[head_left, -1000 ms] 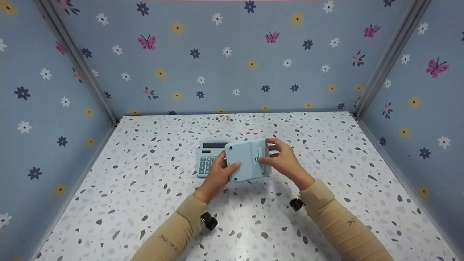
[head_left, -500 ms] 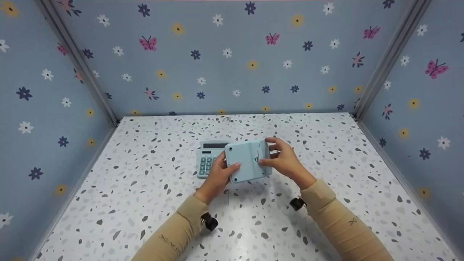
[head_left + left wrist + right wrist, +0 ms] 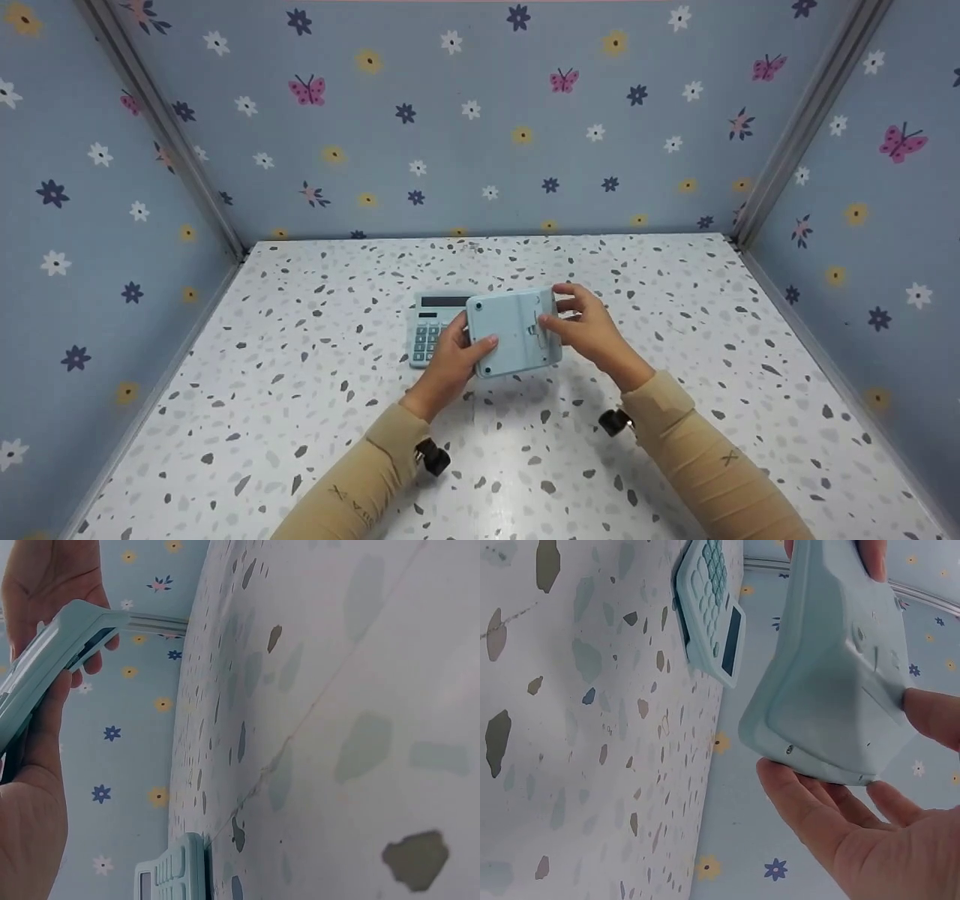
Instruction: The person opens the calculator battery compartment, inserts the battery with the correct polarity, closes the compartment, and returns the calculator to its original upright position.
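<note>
A pale blue calculator (image 3: 506, 352) is held above the table with its back toward the head camera, showing small dark feet and a battery cover (image 3: 533, 330). My left hand (image 3: 442, 371) grips its left side, thumb on the back and fingers behind. On the right side, my right hand (image 3: 596, 334) holds the thicker end: the thumb (image 3: 934, 716) lies on the back by the cover, and the other fingers (image 3: 799, 802) support the end edge. The held calculator's keys are hidden. A second pale blue calculator (image 3: 424, 337) lies face up on the table, partly covered by the left hand and held calculator.
The white speckled table (image 3: 300, 420) spreads around both hands. Blue flower-patterned panels (image 3: 480, 135) enclose it at the back, left and right, with grey metal posts (image 3: 795, 127) in the corners. Black wrist cameras (image 3: 433, 457) hang below both sleeves.
My right thumb has slid slightly up and right over the calculator's back, uncovering more of the battery cover's catch. The left hand and both calculators stay nearly still.
</note>
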Demonstrator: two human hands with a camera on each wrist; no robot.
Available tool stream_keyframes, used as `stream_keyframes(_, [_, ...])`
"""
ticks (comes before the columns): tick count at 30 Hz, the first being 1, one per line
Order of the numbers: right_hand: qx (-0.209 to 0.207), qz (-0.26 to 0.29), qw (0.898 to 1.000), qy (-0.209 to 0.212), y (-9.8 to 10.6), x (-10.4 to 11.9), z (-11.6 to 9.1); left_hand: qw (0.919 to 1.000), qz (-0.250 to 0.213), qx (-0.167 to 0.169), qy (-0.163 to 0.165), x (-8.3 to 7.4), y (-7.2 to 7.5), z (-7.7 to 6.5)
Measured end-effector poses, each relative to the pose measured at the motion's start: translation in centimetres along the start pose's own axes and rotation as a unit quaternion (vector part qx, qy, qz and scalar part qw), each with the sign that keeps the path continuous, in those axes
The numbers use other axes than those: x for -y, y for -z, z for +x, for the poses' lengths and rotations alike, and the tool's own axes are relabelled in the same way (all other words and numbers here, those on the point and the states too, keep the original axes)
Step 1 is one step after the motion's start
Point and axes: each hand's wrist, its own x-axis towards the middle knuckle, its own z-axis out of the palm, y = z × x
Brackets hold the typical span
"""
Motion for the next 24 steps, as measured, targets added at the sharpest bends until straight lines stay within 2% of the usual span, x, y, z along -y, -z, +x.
stream_keyframes(5, [0.005, -0.013, 1.000, -0.013, -0.01, 0.30, 0.14, 0.9997, 0.021, 0.008, -0.005, 0.03, 0.08, -0.10])
stream_keyframes(12, [-0.004, -0.037, 0.999, -0.003, -0.03, 0.59, 0.15, 0.9999, 0.013, 0.006, -0.001, -0.16, -0.04, -0.04])
stream_keyframes(19, [-0.011, -0.035, 0.999, 0.008, -0.04, 0.50, 0.18, 1.0000, 0.004, -0.002, 0.007, -0.43, -0.05, -0.01])
stream_keyframes(24, [0.007, -0.023, 0.999, 0.023, 0.23, 0.07, 0.25, 0.9998, 0.008, -0.015, 0.008, -0.71, -0.03, 0.02])
